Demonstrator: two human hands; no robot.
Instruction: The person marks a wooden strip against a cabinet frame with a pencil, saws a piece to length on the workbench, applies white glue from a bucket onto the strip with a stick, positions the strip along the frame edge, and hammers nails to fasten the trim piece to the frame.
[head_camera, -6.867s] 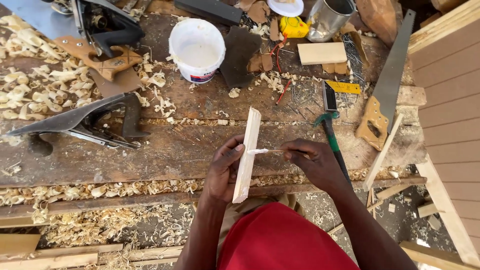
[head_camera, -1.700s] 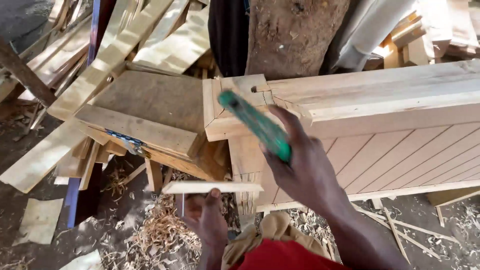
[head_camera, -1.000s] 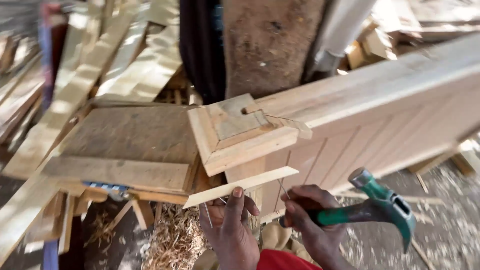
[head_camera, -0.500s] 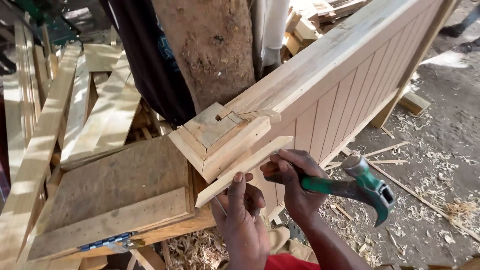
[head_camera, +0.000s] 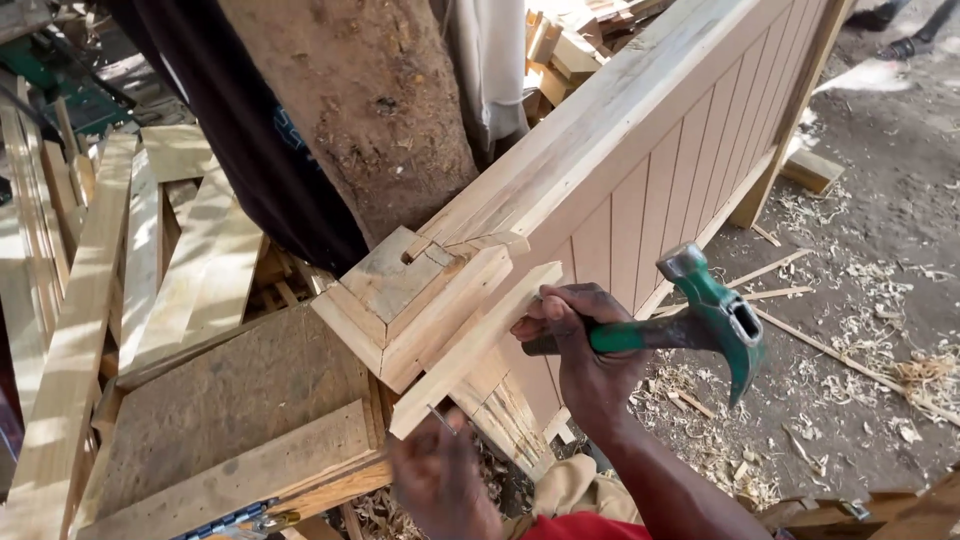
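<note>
Fitting stage, by the look of it: thin wooden strip (head_camera: 475, 350) laid slantwise against the corner block (head_camera: 410, 300) at the end of the slatted panel (head_camera: 660, 190), just under the block's lower edge. Right hand (head_camera: 585, 345) closed tight round the green hammer (head_camera: 715, 320), choked up on the handle near the head, knuckles pressing the strip's upper end. Left hand (head_camera: 440, 485) blurred at the strip's lower end, right by a nail (head_camera: 440, 418) poking through the wood; impossible to say whether pinching the nail or merely steadying the strip. Nail not yet driven home. Calls for a firm hold on the strip, a longer grip on the handle, and room to swing. No box, bucket or other container in view; only boards (head_camera: 70, 330), a tree trunk (head_camera: 350, 100) and shavings (head_camera: 880, 330) on the ground.
</note>
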